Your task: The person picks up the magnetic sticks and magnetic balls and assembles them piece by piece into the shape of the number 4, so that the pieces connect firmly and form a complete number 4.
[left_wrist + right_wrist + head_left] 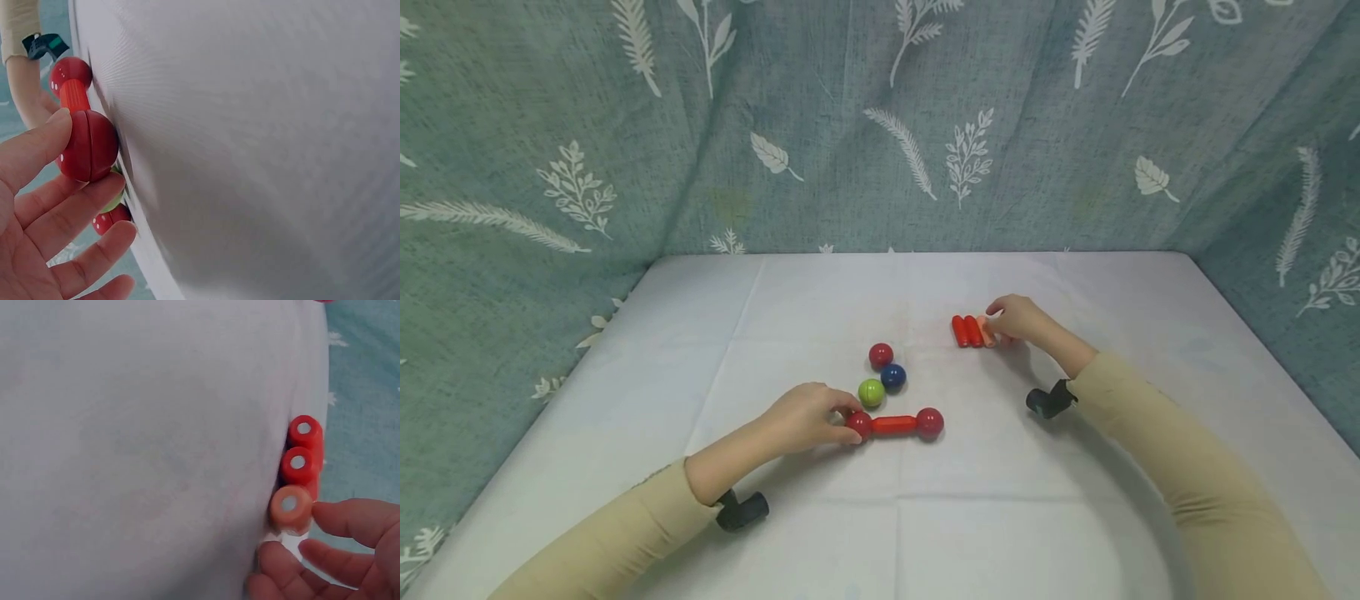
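Note:
Thumb and fingers of my left hand [808, 417] pinch a red ball [87, 150] at the left end of a dumbbell-like piece. Its short red rod [894, 426] joins that ball to a second red ball [930, 423]. Farther back, my right hand [1018, 321] is at a pale orange rod [291, 509]. In the right wrist view its thumb touches the rod, while the other fingers bend below with a small gap. Two red rods [959, 331] [973, 331] lie side by side against the orange one; grey discs show in their ends.
Just behind the joined piece are a green ball [871, 392], a dark blue ball [892, 377] and another red ball [881, 357], close together. A white cloth [820, 542] covers the table. Patterned green curtains [820, 125] hang at its back and sides.

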Demonstrator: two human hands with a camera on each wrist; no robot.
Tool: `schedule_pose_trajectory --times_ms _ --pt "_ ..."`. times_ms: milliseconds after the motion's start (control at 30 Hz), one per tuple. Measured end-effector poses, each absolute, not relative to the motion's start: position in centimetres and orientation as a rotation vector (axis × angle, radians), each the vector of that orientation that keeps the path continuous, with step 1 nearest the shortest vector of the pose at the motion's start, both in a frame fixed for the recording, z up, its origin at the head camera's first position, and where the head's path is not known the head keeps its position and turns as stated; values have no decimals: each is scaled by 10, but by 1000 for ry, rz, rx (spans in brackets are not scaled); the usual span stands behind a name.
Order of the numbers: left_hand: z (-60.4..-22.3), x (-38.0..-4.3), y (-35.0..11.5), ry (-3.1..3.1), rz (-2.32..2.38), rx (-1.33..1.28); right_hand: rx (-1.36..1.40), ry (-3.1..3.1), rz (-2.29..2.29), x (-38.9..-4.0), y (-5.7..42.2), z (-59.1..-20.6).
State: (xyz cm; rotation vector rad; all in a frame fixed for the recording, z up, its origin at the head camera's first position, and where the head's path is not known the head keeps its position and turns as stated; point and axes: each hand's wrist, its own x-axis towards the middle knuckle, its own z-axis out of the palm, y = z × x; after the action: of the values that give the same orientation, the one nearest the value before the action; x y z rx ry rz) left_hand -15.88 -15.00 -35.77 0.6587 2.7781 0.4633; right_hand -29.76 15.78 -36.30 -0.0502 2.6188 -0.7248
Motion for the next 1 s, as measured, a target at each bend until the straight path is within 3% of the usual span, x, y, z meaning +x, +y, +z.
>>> schedule_pose_trajectory --times_ms 600,1000 --pt "-359 -160 -148 2798 465 701 4 2557 -485 -288 153 -354" --pt "-359 -159 -142 2806 448 690 -73 2391 -911 -248 154 -353"
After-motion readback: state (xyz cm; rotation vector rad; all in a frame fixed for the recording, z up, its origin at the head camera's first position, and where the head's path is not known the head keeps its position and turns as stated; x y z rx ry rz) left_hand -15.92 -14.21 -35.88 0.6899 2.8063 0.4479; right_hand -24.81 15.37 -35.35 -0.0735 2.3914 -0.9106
